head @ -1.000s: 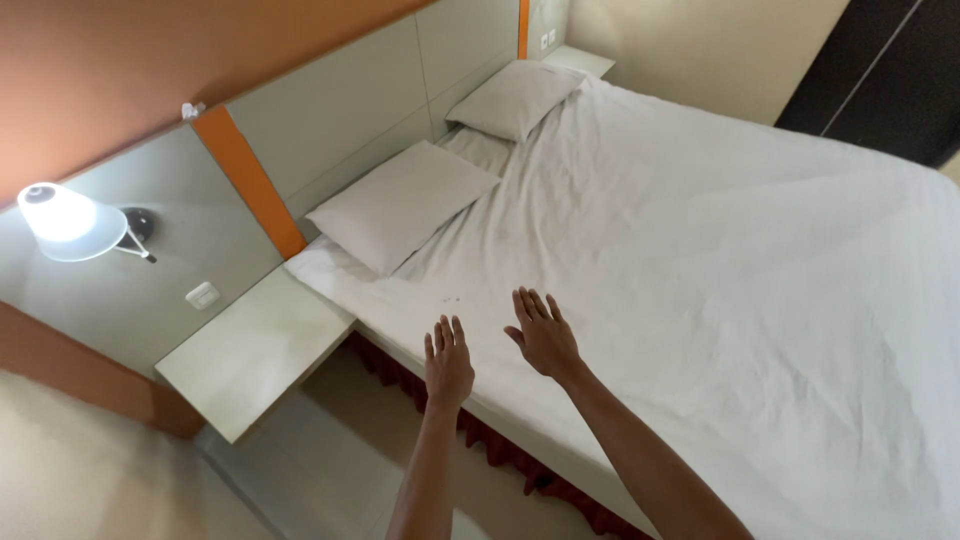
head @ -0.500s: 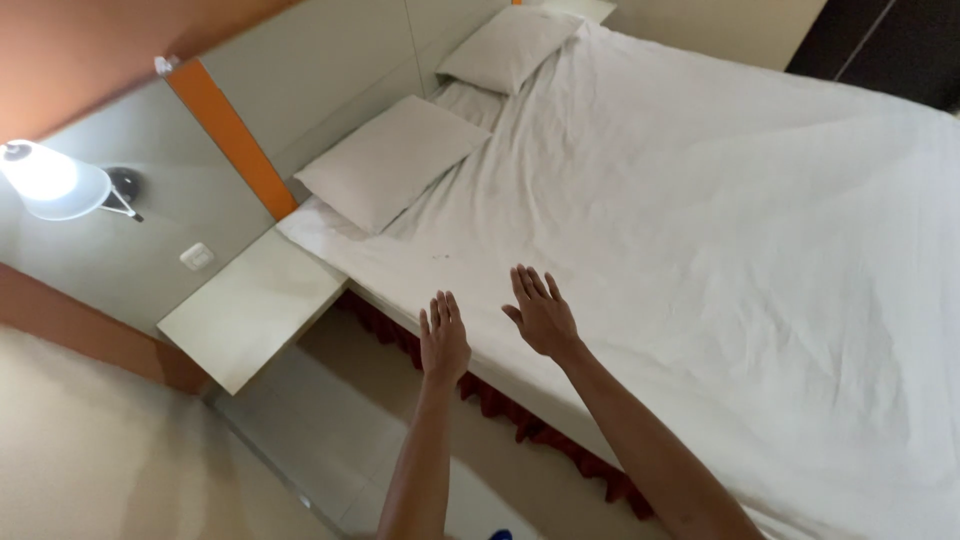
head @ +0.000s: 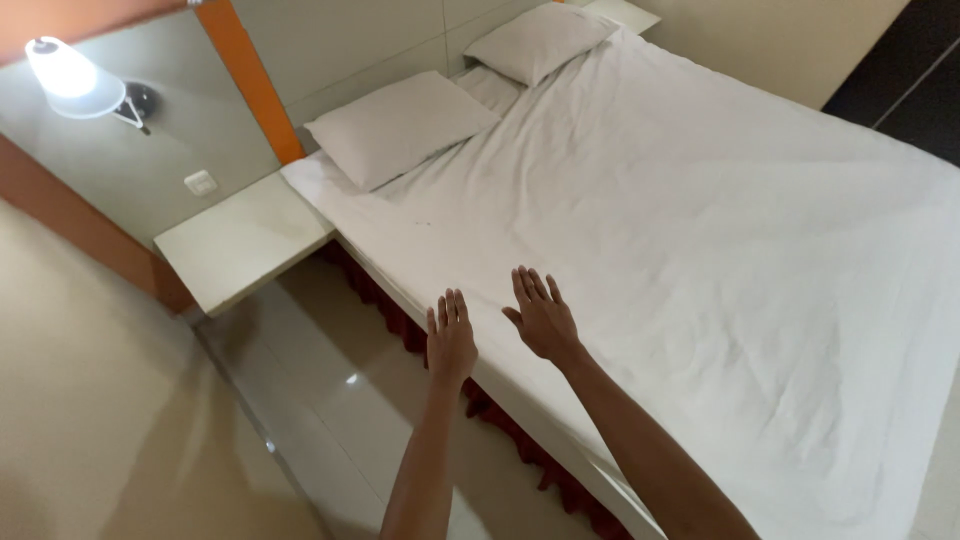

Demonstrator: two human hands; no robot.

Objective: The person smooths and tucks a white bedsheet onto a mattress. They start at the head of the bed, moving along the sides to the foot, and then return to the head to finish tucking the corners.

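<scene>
White bed sheet [head: 700,220] x1, pillows x2; left hand [head: 451,338], right hand [head: 541,318] grip apart, empty

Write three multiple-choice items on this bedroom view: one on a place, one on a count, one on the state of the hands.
1. Where is the lit wall lamp?
A. above the bedside table
B. at the foot of the bed
C. on the floor

2. How many pillows lie on the white sheet?
A. one
B. two
C. four

3. How are the left hand and right hand?
A. clenched in fists
B. gripping a pillow
C. open, fingers spread, holding nothing

Answers: 1 A, it glows on the wall over the table. 2 B, a near pillow and a far pillow show. 3 C, both palms face down at the bed's edge, empty.
</scene>
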